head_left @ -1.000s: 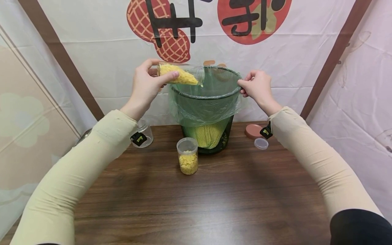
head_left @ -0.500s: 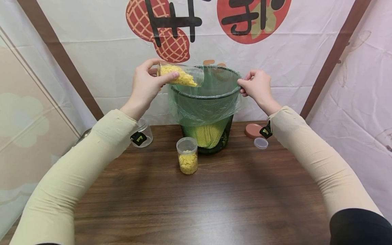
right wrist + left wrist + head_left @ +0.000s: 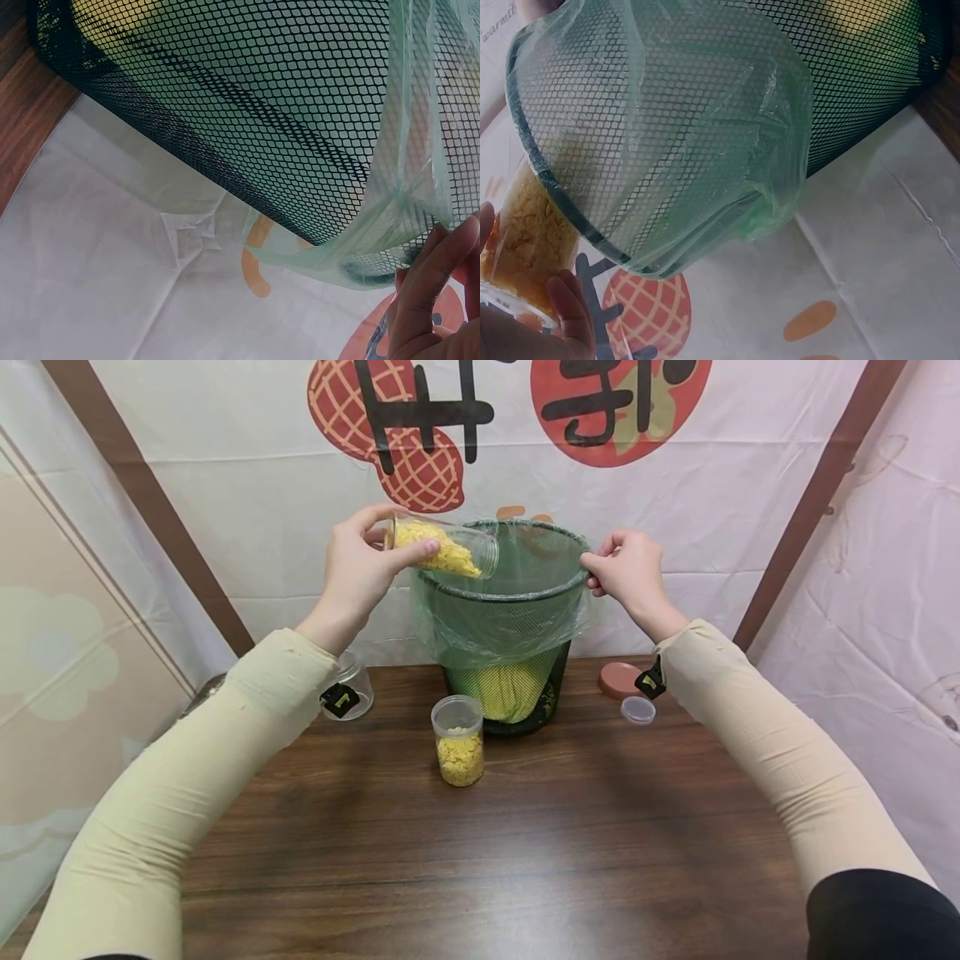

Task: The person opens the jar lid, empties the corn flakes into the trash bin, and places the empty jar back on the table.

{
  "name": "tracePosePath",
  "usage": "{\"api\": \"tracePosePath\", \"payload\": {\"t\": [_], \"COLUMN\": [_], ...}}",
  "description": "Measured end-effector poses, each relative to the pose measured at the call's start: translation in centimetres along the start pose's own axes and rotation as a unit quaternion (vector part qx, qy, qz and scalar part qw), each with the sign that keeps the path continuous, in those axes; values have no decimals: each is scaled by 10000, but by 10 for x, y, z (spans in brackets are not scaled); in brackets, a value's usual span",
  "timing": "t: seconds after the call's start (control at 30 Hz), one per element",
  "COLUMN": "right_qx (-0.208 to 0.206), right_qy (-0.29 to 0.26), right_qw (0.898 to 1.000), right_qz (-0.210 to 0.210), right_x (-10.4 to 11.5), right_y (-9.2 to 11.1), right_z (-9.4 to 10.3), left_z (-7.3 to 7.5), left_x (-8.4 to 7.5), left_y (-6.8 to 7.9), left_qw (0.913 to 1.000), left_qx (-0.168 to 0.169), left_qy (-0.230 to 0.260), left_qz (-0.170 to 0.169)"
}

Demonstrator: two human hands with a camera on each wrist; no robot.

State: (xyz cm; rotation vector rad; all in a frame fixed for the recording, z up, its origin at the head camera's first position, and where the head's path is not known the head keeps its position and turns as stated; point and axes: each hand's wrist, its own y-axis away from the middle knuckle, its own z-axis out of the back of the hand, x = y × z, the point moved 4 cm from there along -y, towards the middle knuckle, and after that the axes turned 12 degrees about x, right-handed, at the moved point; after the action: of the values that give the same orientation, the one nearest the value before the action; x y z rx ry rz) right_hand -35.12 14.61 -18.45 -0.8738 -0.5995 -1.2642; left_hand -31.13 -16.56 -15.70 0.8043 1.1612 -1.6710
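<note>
My left hand [image 3: 358, 560] grips a clear plastic jar [image 3: 483, 548], partly filled with yellow flakes [image 3: 442, 550]. The jar lies nearly on its side, its open mouth dipping over the left rim of a black mesh wastebasket [image 3: 557, 681]. A thin green plastic bag [image 3: 495, 631] lines the basket and folds down outside it. At the opposite side of the rim, my right hand [image 3: 630, 568] pinches the bag's edge, as the right wrist view also shows. Yellow contents [image 3: 512, 691] show through the mesh near the bottom.
A second jar [image 3: 459, 752] of yellow flakes stands uncovered in front of the basket. Behind my left wrist is another clear jar [image 3: 354, 689]. A pinkish lid [image 3: 618, 679] and a small translucent lid [image 3: 638, 710] lie right on the wooden table [image 3: 480, 868]. Printed cloth [image 3: 247, 560] hangs behind.
The held jar's mouth has dipped a little lower, and its flakes now lie more steeply toward the opening. My right hand stays at the bag's edge.
</note>
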Motion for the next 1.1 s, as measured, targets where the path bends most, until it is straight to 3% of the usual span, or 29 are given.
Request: {"api": "tracePosePath", "payload": {"t": [0.3, 1.1], "right_qx": [5, 26], "right_qy": [-33, 50], "right_qw": [10000, 10000], "right_qz": [10, 40], "right_x": [1, 3], "right_y": [0, 2], "right_z": [0, 0], "left_z": [-1, 0], "left_x": [-1, -1], "left_y": [1, 1], "left_qw": [9997, 9999], "left_qx": [-112, -121], "left_qy": [-191, -16], "left_qz": [40, 19]}}
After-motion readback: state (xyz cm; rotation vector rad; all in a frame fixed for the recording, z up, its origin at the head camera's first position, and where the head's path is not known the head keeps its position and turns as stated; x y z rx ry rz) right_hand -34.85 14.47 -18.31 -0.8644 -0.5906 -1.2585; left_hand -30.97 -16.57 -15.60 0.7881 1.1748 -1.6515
